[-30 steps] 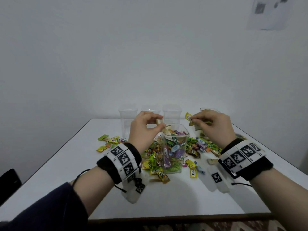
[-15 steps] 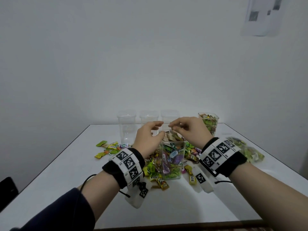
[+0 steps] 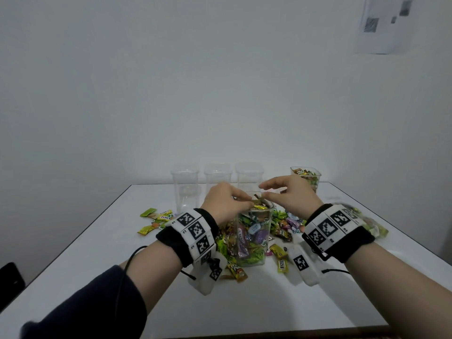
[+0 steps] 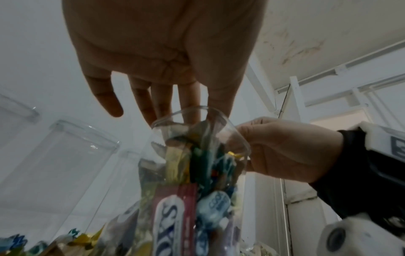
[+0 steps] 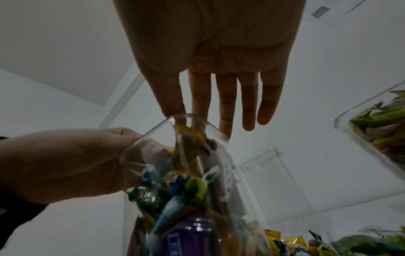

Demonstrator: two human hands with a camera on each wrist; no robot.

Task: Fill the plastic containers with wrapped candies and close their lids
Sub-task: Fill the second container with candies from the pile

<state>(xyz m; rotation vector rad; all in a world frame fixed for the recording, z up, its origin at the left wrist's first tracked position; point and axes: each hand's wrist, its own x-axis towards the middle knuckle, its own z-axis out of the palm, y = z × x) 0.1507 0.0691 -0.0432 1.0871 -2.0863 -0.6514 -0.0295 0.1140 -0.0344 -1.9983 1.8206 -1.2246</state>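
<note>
Since half a second ago, both hands have been lowered onto the mouth of the front container [image 3: 253, 237], where earlier they were held slightly above it. At its rim the left hand [image 3: 223, 204] is seen with fingers bent down toward the top candies; from the left wrist view the fingers [image 4: 153, 102] appear extended and slack, with nothing clearly pinched. The right hand [image 3: 292, 198] is held over the far side of the rim, its fingers [image 5: 225, 104] straight and spread, and no candy is gripped in it. The container stands upright on the white table [image 3: 244, 307], filled nearly to the brim with wrapped candies [image 3: 252, 231], and no lid is fitted on it. Loose candies [image 3: 156, 220] are scattered on the table around its base. Behind it, three clear containers [image 3: 217, 177] are lined up along the far edge, and a fourth container [image 3: 307, 177], holding candies, is placed at the far right.
</note>
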